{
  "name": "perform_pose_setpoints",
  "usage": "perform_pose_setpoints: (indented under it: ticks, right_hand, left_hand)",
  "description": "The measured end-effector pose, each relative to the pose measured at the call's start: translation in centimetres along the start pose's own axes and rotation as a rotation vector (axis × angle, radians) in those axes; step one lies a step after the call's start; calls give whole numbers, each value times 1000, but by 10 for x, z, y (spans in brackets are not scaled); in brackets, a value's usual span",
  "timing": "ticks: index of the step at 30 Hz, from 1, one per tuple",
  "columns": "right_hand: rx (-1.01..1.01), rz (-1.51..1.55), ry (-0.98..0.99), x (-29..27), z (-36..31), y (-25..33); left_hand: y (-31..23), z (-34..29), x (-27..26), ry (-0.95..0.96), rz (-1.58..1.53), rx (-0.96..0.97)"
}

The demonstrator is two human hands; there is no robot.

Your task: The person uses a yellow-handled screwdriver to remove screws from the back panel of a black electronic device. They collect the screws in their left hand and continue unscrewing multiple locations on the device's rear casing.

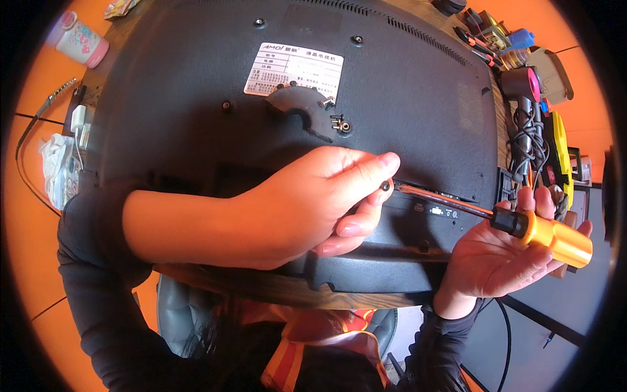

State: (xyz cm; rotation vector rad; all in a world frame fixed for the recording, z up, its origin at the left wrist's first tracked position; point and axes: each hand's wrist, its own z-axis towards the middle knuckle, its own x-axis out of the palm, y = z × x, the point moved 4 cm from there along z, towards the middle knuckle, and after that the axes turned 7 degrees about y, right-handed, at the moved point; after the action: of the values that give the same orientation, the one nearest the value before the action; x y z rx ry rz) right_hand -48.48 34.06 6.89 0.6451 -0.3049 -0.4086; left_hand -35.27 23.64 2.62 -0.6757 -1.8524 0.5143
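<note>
The back of a large black flat-screen TV [418, 117] lies face down beneath both hands. My left hand [333, 196] is closed in a pinch around a small dark screw [385, 186], its head showing at the fingertips. Against that screw, or very close to it, is the tip of a screwdriver [450, 201]. Its yellow handle rests across the loosely curled fingers of my right hand [499, 255]. Beyond the left hand, a black curved piece [300, 108] lies on the TV, several small screws [334, 121] clinging at its edge and beside it.
A wooden table [241, 284] carries the TV. Along its right side stand a dark hairdryer with a pink rim [520, 85], a coiled black cable [526, 144] and a yellow-black case [560, 157]. A pink-and-white bottle [81, 42] is at the far left, crumpled white plastic [55, 163] nearer.
</note>
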Motion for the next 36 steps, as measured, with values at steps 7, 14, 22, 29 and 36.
perform_pose_setpoints:
  ticks: [7, 14, 22, 29, 36]
  right_hand:
    - [2, -10, 59, 0, -1, 3]
    - [-2, -50, 72, 1, 0, 3]
    - [79, -183, -83, -4, -12, 5]
    - [42, -316, -21, -2, -17, 2]
    - [39, -491, -15, -2, -14, 2]
  left_hand:
    - [0, -3, -2, 22, 44, 36]
    - [2, 1, -2, 0, 154, 82]
    - [2, 1, -2, -31, 202, 99]
    - [1, 2, -5, -51, 238, 149]
    - [-1, 2, -5, -93, 218, 209]
